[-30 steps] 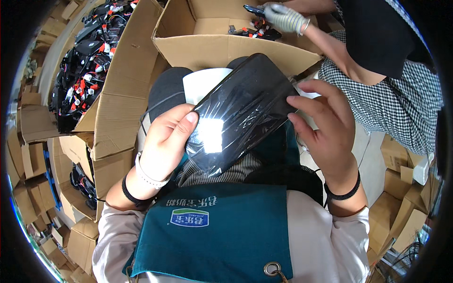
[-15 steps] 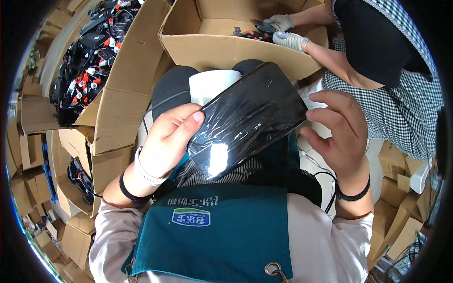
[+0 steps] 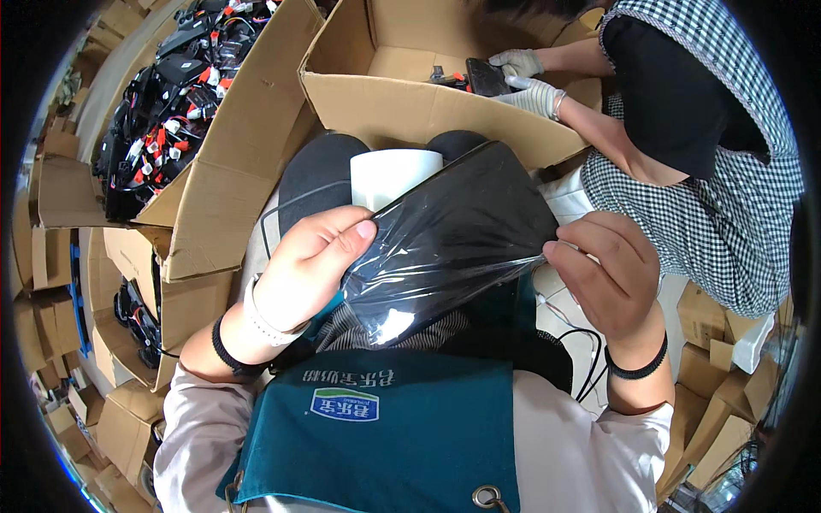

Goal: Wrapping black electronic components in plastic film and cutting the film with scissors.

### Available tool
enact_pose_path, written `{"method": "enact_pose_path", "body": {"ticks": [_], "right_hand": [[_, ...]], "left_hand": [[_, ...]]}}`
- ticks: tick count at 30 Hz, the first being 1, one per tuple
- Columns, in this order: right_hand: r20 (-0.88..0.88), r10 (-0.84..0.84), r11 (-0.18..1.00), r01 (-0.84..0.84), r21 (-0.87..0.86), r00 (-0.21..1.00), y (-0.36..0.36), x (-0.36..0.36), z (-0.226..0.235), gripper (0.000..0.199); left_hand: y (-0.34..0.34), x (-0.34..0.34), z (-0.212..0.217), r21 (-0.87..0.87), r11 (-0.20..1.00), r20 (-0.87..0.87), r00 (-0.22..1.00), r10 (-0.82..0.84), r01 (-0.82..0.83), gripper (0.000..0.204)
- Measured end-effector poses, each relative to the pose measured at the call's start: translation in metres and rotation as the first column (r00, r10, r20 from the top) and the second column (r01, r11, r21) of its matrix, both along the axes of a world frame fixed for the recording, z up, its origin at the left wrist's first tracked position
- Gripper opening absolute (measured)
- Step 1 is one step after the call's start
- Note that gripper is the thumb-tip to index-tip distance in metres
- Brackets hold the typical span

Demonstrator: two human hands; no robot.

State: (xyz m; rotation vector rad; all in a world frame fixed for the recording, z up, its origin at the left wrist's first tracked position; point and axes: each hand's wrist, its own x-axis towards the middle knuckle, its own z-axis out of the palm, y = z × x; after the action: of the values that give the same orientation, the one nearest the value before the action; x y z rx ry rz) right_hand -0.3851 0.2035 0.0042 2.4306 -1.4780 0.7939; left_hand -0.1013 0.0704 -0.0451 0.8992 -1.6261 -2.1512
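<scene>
Over my lap I hold a flat black rectangular panel (image 3: pixel 462 218) with clear, wrinkled plastic film on its glossy face. My left hand (image 3: pixel 312 269) grips its left edge, thumb on top. At the right edge, my right hand (image 3: pixel 611 269) pinches the film between thumb and fingers, and creases run from that pinch across the panel. Behind the panel stands a white cylindrical object (image 3: pixel 389 175) between my knees, its lower part hidden.
An open cardboard box (image 3: pixel 445 103) stands ahead, where a co-worker's gloved hands (image 3: pixel 526 81) hold a dark flat device. To the left, a large carton (image 3: pixel 231 128) holds black wired parts (image 3: pixel 175 111). More cartons (image 3: pixel 710 402) lie at right. Black cables (image 3: pixel 590 359) hang beside my right wrist.
My right hand has closed from spread fingers into a pinch on the film, which is now pulled taut. The co-worker's hands have tilted the dark device upward.
</scene>
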Motion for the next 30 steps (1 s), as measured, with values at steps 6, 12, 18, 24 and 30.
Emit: {"method": "enact_pose_path", "body": {"ticks": [6,12,18,24,30], "right_hand": [[-0.079,-0.047,0.999,0.045,-0.028,0.996,0.008,-0.022,-0.013,0.026],[0.202,-0.233,0.972,0.232,0.028,0.951,0.002,0.009,0.010,0.054],[0.034,-0.232,0.946,0.218,0.238,0.972,-0.029,0.040,-0.001,0.065],[0.314,-0.258,0.935,0.154,0.320,0.914,-0.040,0.028,-0.021,0.021],[0.579,-0.272,0.573,-0.354,0.739,0.769,-0.043,0.003,-0.016,0.034]], "left_hand": [[0.002,-0.009,0.013,0.082,0.981,-0.087,0.980,0.180,-0.173,0.029],[0.009,-0.008,0.012,-0.520,0.854,0.128,0.991,0.032,0.039,0.024],[0.014,-0.017,0.029,-0.608,0.775,0.201,0.978,-0.057,0.170,0.021],[0.016,-0.016,0.031,-0.681,0.699,0.150,0.976,-0.161,0.220,0.019],[-0.012,-0.012,0.039,-0.666,0.661,0.220,0.937,-0.270,0.346,0.019]]}}
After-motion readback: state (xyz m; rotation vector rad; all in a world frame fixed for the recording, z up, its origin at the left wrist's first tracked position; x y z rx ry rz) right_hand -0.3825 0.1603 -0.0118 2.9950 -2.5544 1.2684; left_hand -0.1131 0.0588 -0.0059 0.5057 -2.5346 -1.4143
